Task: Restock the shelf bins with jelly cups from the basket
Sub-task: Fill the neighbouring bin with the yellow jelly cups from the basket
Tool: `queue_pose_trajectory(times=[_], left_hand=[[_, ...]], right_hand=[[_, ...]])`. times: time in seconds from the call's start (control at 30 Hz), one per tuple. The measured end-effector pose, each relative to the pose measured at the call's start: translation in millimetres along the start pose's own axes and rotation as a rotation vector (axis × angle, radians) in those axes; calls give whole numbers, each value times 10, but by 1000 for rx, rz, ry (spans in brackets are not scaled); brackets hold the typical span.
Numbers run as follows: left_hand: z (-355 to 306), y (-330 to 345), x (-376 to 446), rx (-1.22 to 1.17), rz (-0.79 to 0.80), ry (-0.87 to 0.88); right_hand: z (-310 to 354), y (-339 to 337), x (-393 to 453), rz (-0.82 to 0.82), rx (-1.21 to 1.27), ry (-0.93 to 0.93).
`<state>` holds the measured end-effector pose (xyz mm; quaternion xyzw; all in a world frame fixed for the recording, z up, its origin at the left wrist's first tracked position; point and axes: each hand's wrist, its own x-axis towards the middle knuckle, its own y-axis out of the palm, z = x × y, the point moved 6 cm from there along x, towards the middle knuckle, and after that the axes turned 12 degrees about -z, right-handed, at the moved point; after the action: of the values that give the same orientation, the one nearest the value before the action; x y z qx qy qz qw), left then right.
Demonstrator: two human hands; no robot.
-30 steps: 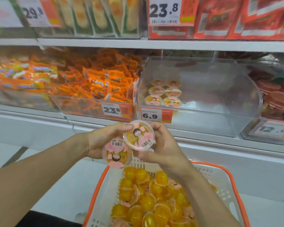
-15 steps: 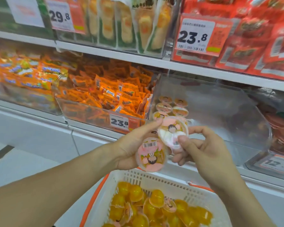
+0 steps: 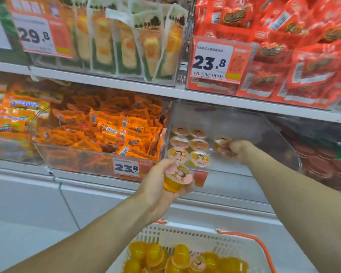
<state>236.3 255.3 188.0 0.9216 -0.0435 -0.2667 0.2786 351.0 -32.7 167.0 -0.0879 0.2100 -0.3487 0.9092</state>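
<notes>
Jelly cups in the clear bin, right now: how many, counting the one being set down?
7. Six stand in two columns of three at the clear bin left end; the seventh jelly cup is in the right hand, further right. None looks hidden.

The jelly cup in the left hand is yellow-orange with a pink cartoon-printed lid — same as the yellow cups below, in a white basket with orange handles. Left of that hand, orange packets — above, red ones.

Six jelly cups binned, two held, two price tags.
</notes>
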Motion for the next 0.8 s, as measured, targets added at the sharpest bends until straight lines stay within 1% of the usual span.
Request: queue_pose_trajectory(times=[0.1,0.23,0.43,0.57,0.63,0.67,0.73,0.77,0.8], left_hand=[[26,21,6,29,37,-9],[18,25,41,65,61,30],[-13,41,78,25,86,71],[-12,64,54,-6,80,78],[-22,70,30,-27,80,80],[-34,75,11,-33,83,80],[-58,87,-38,-28,89,75],[-65,98,-63,-22,89,72],[-73,113,-86,-22,87,74]], right_hand=[[-6,134,128,44,17,35],[82,255,245,30,41,59],[82,326,316,65,107,50],[62,291,316,94,101,65],[63,230,284,77,36,71],[88,163,255,31,-37,41],[227,-6,149,-100,-212,-111],[319,-68,42,-129,-279,-213],[403,-106,-120,-109,-318,-310]])
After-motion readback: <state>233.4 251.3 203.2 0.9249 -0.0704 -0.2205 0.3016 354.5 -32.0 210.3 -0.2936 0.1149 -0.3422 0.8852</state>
